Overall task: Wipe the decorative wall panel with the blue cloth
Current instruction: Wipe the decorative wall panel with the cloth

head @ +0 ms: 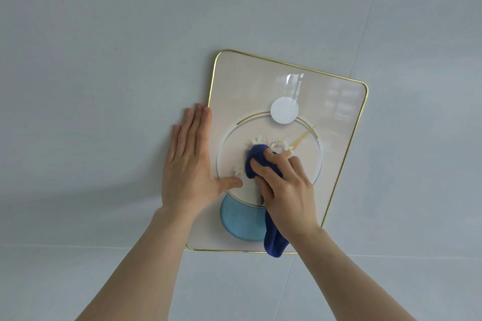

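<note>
The decorative wall panel (326,112) is a glossy cream rectangle with a thin gold rim, a white disc, a ring with small flowers and a light blue shape low down. It hangs tilted on a pale grey wall. My right hand (287,190) is closed around the dark blue cloth (257,157) and presses it on the ring near the panel's centre; a tail of the cloth hangs below my wrist. My left hand (187,161) lies flat and spread on the wall against the panel's left edge, its thumb resting on the panel.
The pale grey wall (104,60) fills the view around the panel, with faint tile seams below and to the right. Window reflections show in the panel's upper right.
</note>
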`<state>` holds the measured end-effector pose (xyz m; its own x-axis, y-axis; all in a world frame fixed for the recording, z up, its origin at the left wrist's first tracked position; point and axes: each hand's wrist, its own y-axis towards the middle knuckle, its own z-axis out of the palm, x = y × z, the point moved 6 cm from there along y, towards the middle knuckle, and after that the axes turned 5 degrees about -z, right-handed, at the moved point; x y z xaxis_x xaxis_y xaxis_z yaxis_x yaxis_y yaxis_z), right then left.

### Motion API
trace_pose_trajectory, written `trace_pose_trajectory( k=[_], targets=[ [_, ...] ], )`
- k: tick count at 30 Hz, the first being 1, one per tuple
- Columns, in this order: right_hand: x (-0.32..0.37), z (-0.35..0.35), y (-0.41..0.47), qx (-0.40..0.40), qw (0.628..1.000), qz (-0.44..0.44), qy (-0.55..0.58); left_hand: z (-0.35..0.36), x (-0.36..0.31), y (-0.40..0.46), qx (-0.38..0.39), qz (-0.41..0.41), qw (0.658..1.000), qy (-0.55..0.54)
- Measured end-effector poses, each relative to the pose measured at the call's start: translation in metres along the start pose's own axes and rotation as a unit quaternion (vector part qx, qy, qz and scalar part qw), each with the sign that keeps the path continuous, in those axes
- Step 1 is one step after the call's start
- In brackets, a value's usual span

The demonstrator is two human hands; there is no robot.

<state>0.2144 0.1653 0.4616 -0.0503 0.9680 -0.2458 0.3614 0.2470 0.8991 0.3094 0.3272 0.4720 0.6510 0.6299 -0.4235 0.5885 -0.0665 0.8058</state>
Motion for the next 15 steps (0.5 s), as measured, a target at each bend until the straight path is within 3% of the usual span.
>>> trace_pose_trajectory(
  k=[8, 11, 15],
  targets=[
    [0.004, -0.024, 0.002, 0.117, 0.992, 0.055, 0.006, -0.015, -0.006, -0.003, 0.06, -0.002, 0.998, -0.001],
    [-0.004, -0.034, -0.011, 0.145, 0.976, 0.142, 0.074, -0.029, -0.012, -0.002, 0.096, -0.001, 0.995, -0.003],
    [-0.014, -0.044, -0.032, 0.156, 0.913, 0.301, 0.228, -0.053, -0.021, -0.013, 0.059, -0.012, 0.998, 0.008]
  ],
)
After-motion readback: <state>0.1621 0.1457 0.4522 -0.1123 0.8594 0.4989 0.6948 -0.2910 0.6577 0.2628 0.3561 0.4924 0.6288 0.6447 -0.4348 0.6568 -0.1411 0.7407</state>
